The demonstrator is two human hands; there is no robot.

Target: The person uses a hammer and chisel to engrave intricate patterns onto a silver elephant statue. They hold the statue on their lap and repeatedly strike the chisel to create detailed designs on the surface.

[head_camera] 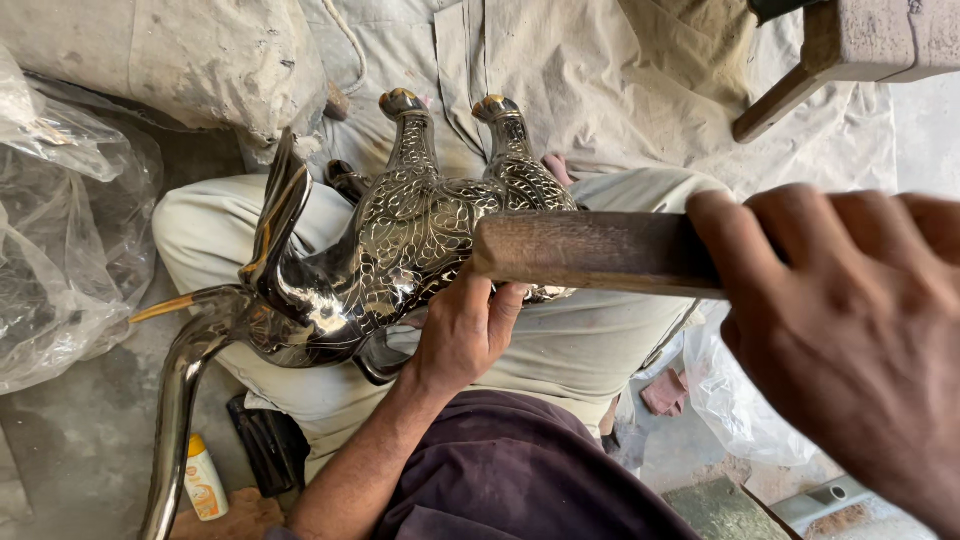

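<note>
A shiny engraved metal elephant (400,240) lies on its side across a lap in light cloth (590,350), legs pointing away from me and trunk (180,400) curving down to the left. My left hand (465,330) grips the elephant's body from below, fingers pressed on its belly. Close to the camera, my right hand (850,330) is wrapped around a dark wooden handle (590,250) held level, whose blunt end reaches just above my left hand and the elephant's flank. What is at the handle's other end is hidden by my hand.
Crumpled clear plastic (60,250) lies at the left, and a plastic bag (740,400) and a pink rag (665,392) at the right. A small white and orange bottle (205,480) stands on the floor. A wooden stool leg (790,95) crosses the top right.
</note>
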